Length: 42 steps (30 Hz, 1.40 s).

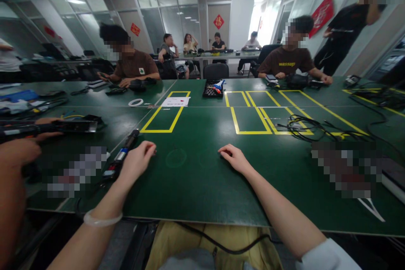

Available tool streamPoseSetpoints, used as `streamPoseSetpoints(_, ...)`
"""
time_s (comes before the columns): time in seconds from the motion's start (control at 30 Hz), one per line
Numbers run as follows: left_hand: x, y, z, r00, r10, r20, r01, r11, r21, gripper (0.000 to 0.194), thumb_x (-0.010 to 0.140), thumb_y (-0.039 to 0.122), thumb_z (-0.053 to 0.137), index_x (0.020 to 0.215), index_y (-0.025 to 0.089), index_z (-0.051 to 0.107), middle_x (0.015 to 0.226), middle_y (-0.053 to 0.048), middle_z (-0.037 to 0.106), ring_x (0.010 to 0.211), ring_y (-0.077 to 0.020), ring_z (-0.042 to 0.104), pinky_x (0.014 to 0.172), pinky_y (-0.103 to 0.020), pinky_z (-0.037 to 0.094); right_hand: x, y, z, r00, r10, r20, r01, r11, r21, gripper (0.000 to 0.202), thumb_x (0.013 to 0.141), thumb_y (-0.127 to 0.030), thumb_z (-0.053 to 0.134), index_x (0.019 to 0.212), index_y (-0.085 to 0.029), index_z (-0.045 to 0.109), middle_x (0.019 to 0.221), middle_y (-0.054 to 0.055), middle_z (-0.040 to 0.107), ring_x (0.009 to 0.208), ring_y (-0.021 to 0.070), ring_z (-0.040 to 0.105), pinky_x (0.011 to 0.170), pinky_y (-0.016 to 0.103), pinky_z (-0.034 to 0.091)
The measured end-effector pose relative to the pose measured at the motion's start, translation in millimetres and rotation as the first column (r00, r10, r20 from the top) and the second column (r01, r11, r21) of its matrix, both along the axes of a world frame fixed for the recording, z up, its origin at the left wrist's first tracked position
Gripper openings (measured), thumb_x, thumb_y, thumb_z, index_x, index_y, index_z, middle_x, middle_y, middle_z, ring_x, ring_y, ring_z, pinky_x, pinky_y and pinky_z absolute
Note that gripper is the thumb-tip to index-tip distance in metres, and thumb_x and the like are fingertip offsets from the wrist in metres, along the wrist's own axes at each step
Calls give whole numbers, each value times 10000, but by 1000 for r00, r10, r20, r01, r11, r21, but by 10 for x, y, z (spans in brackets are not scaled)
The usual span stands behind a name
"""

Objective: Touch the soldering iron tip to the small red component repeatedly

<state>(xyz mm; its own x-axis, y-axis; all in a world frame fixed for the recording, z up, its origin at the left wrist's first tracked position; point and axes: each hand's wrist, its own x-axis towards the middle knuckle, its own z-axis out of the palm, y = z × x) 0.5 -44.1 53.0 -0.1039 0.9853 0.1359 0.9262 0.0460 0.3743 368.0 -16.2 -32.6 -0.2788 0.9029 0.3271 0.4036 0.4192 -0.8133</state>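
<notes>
My left hand (141, 156) hovers over or rests on the green table (196, 194), its fingers curled in and no object showing in them. Just left of it lies a long black stick-like device (122, 155) with a silver and blue band, partly covered by my left wrist. My right hand (234, 159) is across from it, fingers bent and drawn together towards the thumb, also with nothing visible in them. Faint round marks (176, 158) show on the tabletop between both hands.
Yellow tape rectangles (253, 132) mark the table ahead. A black tray (212, 88) with small tools and a white paper card (176, 101) stand farther back. Tangled black cables (300, 128) lie at right. Another person's arm (14, 168) reaches in at left; people sit opposite.
</notes>
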Motion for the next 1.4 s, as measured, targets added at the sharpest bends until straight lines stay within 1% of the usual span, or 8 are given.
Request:
streamPoseSetpoints(0.17, 1100, 405, -299, 764, -356, 538, 443, 896, -37, 477, 871, 471, 406, 1195, 161, 567, 770, -16, 577, 672, -131, 547, 642, -252, 449, 32, 7, 1, 999, 30, -42, -31, 999, -39, 175, 855, -269, 540, 967, -191, 649, 836, 18, 607, 747, 138, 558, 707, 269, 439)
streamPoseSetpoints(0.27, 1595, 521, -493, 608, -442, 659, 595, 804, -10, 547, 856, 420, 469, 1344, 173, 451, 714, 19, 520, 623, -105, 486, 614, -239, 415, 54, 24, -13, 992, 75, -102, -82, 994, -75, 290, 827, -284, 583, 1103, -195, 586, 884, 15, 631, 727, 127, 556, 696, 262, 446)
streamPoseSetpoints(0.37, 1833, 565, -603, 517, -487, 704, 681, 732, 7, 589, 855, 396, 496, 1398, 192, 397, 684, 39, 488, 626, -97, 462, 631, -237, 386, 60, 37, -19, 986, 116, -117, -126, 989, -83, 285, 810, -283, 607, 1078, -191, 579, 882, 12, 646, 708, 123, 556, 681, 257, 445)
streamPoseSetpoints(0.6, 1912, 570, -689, 434, -485, 759, 707, 706, 48, 599, 863, 395, 510, 1415, 195, 392, 660, 45, 482, 637, -93, 461, 653, -237, 377, 26, 44, -24, 963, 160, -218, -191, 973, -129, 175, 865, -309, 555, 986, -183, 564, 866, 29, 683, 742, 143, 613, 720, 277, 470)
streamPoseSetpoints(0.83, 1911, 584, -744, 392, -366, 844, 635, 771, 40, 622, 861, 448, 503, 1378, 111, 424, 689, -5, 594, 608, -101, 541, 615, -240, 419, -18, 56, -52, 952, 167, -256, -204, 971, -127, 199, 865, -359, 564, 957, -183, 560, 821, 18, 662, 739, 144, 610, 707, 264, 460)
streamPoseSetpoints(1.0, 1868, 618, -805, 419, -309, 854, 576, 817, 13, 436, 827, 485, 543, 1040, 107, 590, 664, -25, 627, 594, -115, 594, 570, -226, 419, -26, 60, -87, 973, 67, -222, -93, 990, -110, 205, 838, -364, 591, 949, -195, 559, 739, -14, 608, 623, 122, 536, 598, 236, 407)
streamPoseSetpoints(1.1, 1852, 592, -793, 422, -327, 846, 600, 800, 10, 348, 765, 438, 644, 885, 118, 581, 699, -33, 638, 635, -115, 597, 608, -230, 434, -25, 58, -82, 976, 53, -210, -76, 992, -102, 212, 828, -357, 598, 958, -197, 548, 731, -20, 602, 604, 116, 522, 590, 234, 403)
streamPoseSetpoints(1.4, 1829, 537, -749, 418, -435, 798, 596, 794, 120, 280, 733, 326, 686, 908, 139, 573, 777, -3, 613, 694, -93, 579, 654, -208, 425, -40, 74, -59, 981, 2, -194, -29, 991, -134, 206, 826, -363, 586, 903, -172, 592, 831, 28, 643, 733, 145, 584, 685, 267, 453)
